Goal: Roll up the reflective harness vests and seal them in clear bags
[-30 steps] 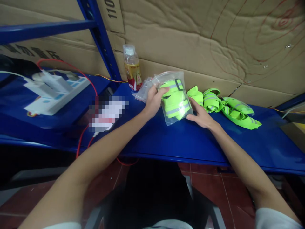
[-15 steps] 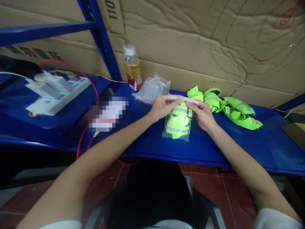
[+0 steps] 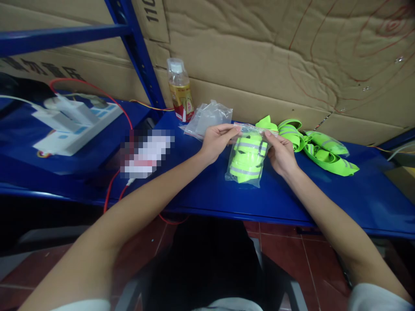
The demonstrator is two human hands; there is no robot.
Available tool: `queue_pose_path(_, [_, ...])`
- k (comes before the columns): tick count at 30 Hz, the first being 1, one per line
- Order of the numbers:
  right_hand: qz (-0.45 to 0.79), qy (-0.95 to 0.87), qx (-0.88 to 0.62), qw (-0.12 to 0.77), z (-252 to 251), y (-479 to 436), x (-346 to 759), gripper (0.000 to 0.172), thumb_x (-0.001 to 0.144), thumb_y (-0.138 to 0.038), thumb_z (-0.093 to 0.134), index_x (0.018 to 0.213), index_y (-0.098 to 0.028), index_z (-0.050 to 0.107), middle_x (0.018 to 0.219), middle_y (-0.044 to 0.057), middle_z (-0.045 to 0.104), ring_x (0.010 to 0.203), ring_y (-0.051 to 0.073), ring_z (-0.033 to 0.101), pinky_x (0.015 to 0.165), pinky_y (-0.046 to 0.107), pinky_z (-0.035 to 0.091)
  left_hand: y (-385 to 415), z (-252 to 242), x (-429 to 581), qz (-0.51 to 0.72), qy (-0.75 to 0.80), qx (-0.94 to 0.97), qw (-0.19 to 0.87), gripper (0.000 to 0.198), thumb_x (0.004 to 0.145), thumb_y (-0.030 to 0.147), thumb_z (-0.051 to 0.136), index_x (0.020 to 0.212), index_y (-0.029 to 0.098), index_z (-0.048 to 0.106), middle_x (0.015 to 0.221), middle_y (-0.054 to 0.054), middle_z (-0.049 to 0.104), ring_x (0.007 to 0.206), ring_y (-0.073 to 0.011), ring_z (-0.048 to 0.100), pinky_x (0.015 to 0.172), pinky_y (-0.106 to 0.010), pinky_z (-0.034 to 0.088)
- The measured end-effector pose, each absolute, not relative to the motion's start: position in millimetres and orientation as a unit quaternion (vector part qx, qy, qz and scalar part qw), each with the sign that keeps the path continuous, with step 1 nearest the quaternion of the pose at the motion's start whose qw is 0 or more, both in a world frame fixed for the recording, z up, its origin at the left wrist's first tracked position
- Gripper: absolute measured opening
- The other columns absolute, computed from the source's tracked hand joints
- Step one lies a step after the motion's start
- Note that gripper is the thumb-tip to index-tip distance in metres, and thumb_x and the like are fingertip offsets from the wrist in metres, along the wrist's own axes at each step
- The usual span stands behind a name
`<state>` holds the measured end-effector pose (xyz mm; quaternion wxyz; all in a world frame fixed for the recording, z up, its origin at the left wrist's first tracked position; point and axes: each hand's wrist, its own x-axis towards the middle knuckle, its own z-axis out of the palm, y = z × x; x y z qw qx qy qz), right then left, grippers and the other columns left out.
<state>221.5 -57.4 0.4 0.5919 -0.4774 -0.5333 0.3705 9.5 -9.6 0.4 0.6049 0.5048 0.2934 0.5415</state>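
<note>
A clear zip bag (image 3: 244, 180) hangs between my hands, with a rolled neon-yellow reflective strap (image 3: 248, 156) inside it. My left hand (image 3: 216, 141) pinches the bag's top left corner between thumb and fingers. At the top right corner, my right hand (image 3: 281, 151) grips it the same way. The bag's top edge is stretched between the two hands. Just behind my left hand lies a stack of clear plastic bags (image 3: 207, 119). Several more neon straps (image 3: 290, 133) lie coiled beyond my right hand, one of them (image 3: 329, 143) in a clear bag.
A drink bottle (image 3: 180, 93) stands against the cardboard wall (image 3: 246, 52). On the left are a white power strip (image 3: 78, 129) with plugs, a red cable (image 3: 129, 114) and a blurred-out pale object (image 3: 147, 153). The blue shelf (image 3: 194, 185) ends at a front edge near my lap.
My hands have moved apart along the top of the bag, so its upper edge now shows spread between them. The bag has shifted slightly right.
</note>
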Motion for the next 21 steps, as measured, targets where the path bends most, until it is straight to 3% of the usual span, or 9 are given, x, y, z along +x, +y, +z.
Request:
queue_pose_path(8, [0.330, -0.536, -0.486, 0.606, -3.8, -55.0, 225.5, 0.030, 0.088, -0.058, 0.083, 0.100, -0.031, 0.085, 0.109, 0.002, 0.085, 0.100, 0.026, 0.080, 0.082, 0.046, 0.068, -8.3, 7.1, 3.6, 0.531, 0.318, 0.500, 0.606, 0.027, 0.083, 0.043, 0.089, 0.094, 0.019, 0.082, 0.097, -0.007, 0.084, 0.083, -0.0154, 0.078, 0.073, -0.027, 0.064])
queue_pose_path(14, [0.385, -0.478, -0.483, 0.624, 2.3, -56.9, 221.2, 0.026, 0.080, -0.055, 0.090, 0.090, -0.031, 0.085, 0.101, 0.002, 0.086, 0.091, 0.024, 0.080, 0.075, 0.040, 0.067, -6.7, 5.1, 3.5, 0.563, 0.309, 0.506, 0.576, 0.024, 0.083, 0.040, 0.089, 0.092, 0.019, 0.079, 0.089, -0.004, 0.081, 0.078, -0.0143, 0.075, 0.066, -0.026, 0.063])
queue_pose_path(18, [0.374, -0.460, -0.494, 0.636, 1.2, -56.8, 222.5, 0.030, 0.074, -0.055, 0.094, 0.088, -0.030, 0.085, 0.098, 0.002, 0.086, 0.086, 0.023, 0.079, 0.069, 0.037, 0.067, -3.7, 4.0, 3.6, 0.538, 0.309, 0.499, 0.605, 0.027, 0.084, 0.044, 0.088, 0.091, 0.020, 0.079, 0.090, -0.004, 0.081, 0.080, -0.0141, 0.075, 0.069, -0.026, 0.061])
queue_pose_path(21, [0.341, -0.504, -0.492, 0.623, -3.0, -54.8, 228.8, 0.029, 0.079, -0.056, 0.091, 0.094, -0.032, 0.086, 0.101, 0.001, 0.086, 0.086, 0.023, 0.079, 0.065, 0.037, 0.066, -1.9, 3.2, 3.8, 0.496, 0.308, 0.509, 0.633, 0.030, 0.083, 0.047, 0.089, 0.089, 0.019, 0.080, 0.090, -0.006, 0.081, 0.082, -0.0154, 0.076, 0.073, -0.028, 0.060])
